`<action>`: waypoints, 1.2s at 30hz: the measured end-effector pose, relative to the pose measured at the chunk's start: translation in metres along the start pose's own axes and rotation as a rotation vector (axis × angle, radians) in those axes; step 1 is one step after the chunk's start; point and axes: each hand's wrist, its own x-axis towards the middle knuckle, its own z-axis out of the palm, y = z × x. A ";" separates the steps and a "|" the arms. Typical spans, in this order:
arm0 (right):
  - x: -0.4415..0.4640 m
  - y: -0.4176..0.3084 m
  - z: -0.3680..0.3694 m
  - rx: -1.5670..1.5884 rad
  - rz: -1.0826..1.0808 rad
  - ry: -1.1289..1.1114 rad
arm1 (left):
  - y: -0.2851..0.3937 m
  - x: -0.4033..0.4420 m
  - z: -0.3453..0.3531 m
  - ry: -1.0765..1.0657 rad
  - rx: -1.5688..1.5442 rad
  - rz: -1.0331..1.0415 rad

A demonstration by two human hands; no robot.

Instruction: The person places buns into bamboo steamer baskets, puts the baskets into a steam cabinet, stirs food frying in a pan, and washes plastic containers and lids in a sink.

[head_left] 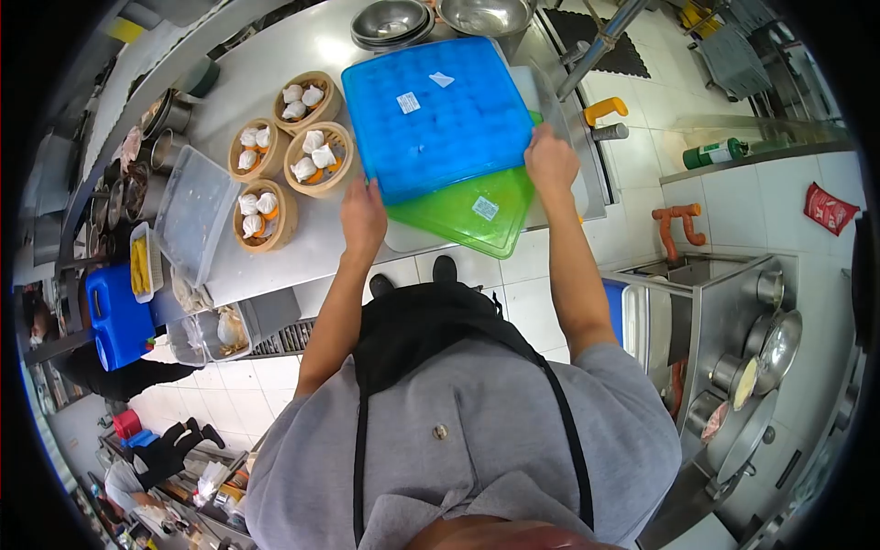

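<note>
A blue translucent plastic lid (440, 110) with two white labels lies over the counter, rows of rounded shapes showing through it. My left hand (365, 217) is closed on its near left corner. At its right edge, my right hand (551, 163) grips the near corner, with fingertips partly hidden. Beneath the blue lid, turned at an angle, a green plastic lid (458, 213) with a label sticks out towards me. Left of my left hand stand several bamboo steamer baskets (319, 188), each holding white dumplings (313, 142) with orange pieces under or beside them.
Metal bowls (390, 23) sit at the counter's far side. An empty clear plastic container (188, 211) lies left of the steamers, near a blue jerrycan (119, 316). Pots and pans (775, 353) fill a rack at right. Another person (147, 472) is at lower left.
</note>
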 end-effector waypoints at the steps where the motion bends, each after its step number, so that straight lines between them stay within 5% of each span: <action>1: 0.000 0.000 0.002 0.006 -0.007 -0.006 | 0.000 0.000 0.000 -0.001 0.052 0.000; 8: 0.004 0.001 0.003 -0.027 -0.007 -0.020 | -0.009 0.013 0.010 0.112 0.109 0.136; 13: 0.013 -0.001 0.006 -0.065 0.004 -0.013 | -0.004 0.012 0.014 -0.017 0.107 -0.156; 24: 0.023 -0.005 0.008 -0.147 0.143 -0.125 | -0.007 0.022 0.021 0.002 0.035 -0.198; 27: 0.031 0.006 0.019 -0.159 0.105 -0.210 | -0.013 0.017 0.028 -0.080 -0.074 -0.299; 29: 0.037 0.040 0.046 -0.210 -0.231 -0.127 | -0.015 0.012 0.031 -0.175 -0.113 -0.327; 30: 0.045 0.088 0.087 0.054 -0.551 0.129 | 0.000 0.010 0.020 -0.027 -0.125 -0.329; 31: 0.049 0.099 0.086 0.100 -0.599 0.096 | 0.018 0.015 -0.013 -0.209 -0.229 -0.414; 32: 0.055 0.112 0.084 0.145 -0.617 -0.001 | 0.017 0.012 -0.008 -0.146 -0.386 -0.468; 33: 0.042 0.085 0.050 0.730 -0.208 -0.422 | 0.025 0.012 -0.014 -0.158 -0.909 -0.631; 34: 0.027 0.050 0.009 1.269 0.394 -0.545 | 0.032 0.012 -0.018 -0.077 -1.158 -0.640; 35: 0.022 0.044 0.001 1.547 0.469 -0.663 | 0.024 0.014 -0.011 -0.150 -1.167 -0.682; 36: 0.025 0.049 0.007 1.582 0.429 -0.634 | 0.027 0.013 0.000 0.021 -1.278 -0.645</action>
